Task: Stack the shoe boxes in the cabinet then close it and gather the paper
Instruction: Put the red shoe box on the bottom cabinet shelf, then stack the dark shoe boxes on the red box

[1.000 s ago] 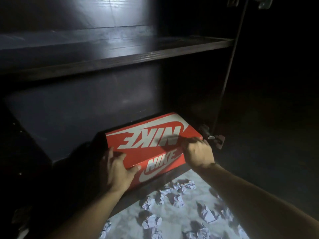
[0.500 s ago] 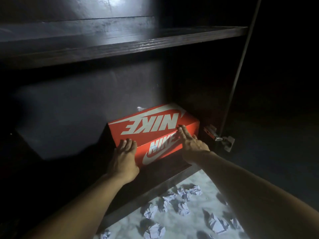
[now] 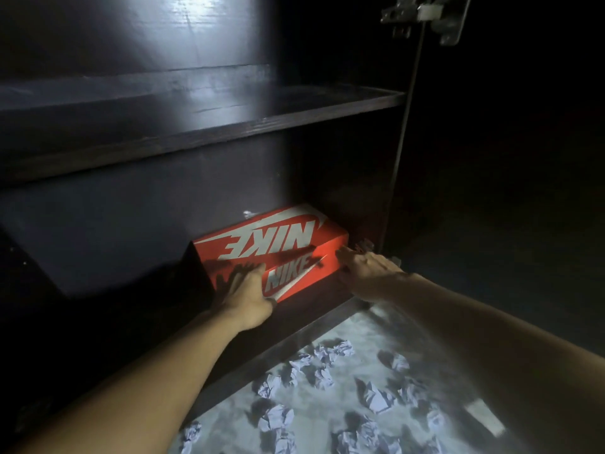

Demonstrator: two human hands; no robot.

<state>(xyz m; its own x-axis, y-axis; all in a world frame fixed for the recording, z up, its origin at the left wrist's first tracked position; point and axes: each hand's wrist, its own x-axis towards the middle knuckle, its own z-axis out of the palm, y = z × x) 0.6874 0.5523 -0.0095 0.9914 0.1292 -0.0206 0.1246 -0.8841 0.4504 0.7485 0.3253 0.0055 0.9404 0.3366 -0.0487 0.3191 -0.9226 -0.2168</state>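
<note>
So a red shoe box with big white NIKE lettering is seen sitting on the bottom shelf of a dark cabinet, tucked toward the right side wall and set a bit back from the front edge. The left hand is laid flat against the box's front face near its left end, fingers spread and pointing inward, nothing being gripped. The right hand is stretched out flat too, fingertips touching the box's front right corner, palm down, again nothing held. Above the box a second, bare shelf is lit up by a patch of glare. A metal hinge can be made out at the top right on the cabinet's edge, and another bit of hinge hardware is partly hidden behind the right hand. Down on the pale marbled floor in front of the cabinet, lots of crumpled paper balls are scattered around, well apart from both hands. The rest is pretty much lost in darkness.
</note>
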